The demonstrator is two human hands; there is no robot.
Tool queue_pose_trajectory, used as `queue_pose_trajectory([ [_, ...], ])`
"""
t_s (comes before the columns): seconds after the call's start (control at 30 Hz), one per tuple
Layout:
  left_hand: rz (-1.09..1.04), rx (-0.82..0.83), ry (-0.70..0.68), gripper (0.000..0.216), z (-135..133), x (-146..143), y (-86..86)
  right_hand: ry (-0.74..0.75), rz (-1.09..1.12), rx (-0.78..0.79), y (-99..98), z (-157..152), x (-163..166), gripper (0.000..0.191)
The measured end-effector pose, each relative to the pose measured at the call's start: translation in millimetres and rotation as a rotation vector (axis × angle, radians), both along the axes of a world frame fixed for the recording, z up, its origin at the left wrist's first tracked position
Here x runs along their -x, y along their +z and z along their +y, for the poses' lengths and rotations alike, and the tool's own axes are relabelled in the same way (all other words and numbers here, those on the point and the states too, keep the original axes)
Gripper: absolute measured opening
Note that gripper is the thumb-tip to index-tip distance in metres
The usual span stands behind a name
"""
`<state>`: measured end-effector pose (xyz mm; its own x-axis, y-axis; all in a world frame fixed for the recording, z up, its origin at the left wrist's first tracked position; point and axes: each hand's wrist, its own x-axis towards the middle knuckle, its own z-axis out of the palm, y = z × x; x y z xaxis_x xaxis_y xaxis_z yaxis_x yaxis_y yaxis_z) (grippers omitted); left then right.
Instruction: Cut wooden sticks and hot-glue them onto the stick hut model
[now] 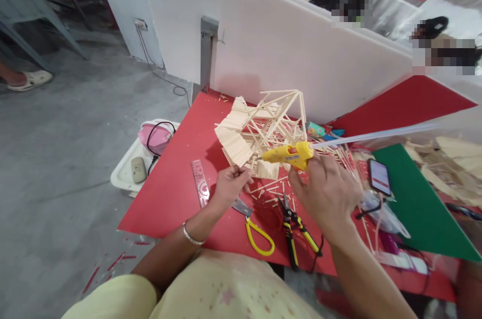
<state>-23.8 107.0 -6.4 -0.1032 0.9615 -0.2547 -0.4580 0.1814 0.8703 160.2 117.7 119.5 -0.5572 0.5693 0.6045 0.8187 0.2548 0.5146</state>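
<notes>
A model house of thin wooden sticks (259,128) stands on the red table (176,183), with slatted roof panels and an open frame. My left hand (228,186) pinches the lower edge of the slatted panel. My right hand (327,191) is closed round a yellow glue gun (288,154). The gun's nozzle points left at the panel, and a long clear glue stick (376,136) juts out behind it to the right.
A steel ruler (200,182), yellow-handled scissors (256,231), yellow-black pliers (295,231) and loose sticks lie near the front edge. A phone (379,176) rests by a green sheet (417,203). A white tray (126,171) with a pink object sits on the floor at left. White partition behind.
</notes>
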Motion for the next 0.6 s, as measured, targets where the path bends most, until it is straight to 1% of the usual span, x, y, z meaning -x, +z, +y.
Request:
queue_pose_trajectory([
  [0.13,-0.004,0.005,0.013,0.036,1,-2,2.3,-0.004,-0.002,0.047,-2.8,4,-1,0.036],
  [0.37,0.018,0.005,0.022,0.033,2,-1,2.1,0.018,-0.024,0.055,-6.3,10,3,0.036],
  [0.6,-0.004,0.005,0.025,0.036,3,-1,2.4,0.03,-0.03,0.055,-4.5,11,3,0.036],
])
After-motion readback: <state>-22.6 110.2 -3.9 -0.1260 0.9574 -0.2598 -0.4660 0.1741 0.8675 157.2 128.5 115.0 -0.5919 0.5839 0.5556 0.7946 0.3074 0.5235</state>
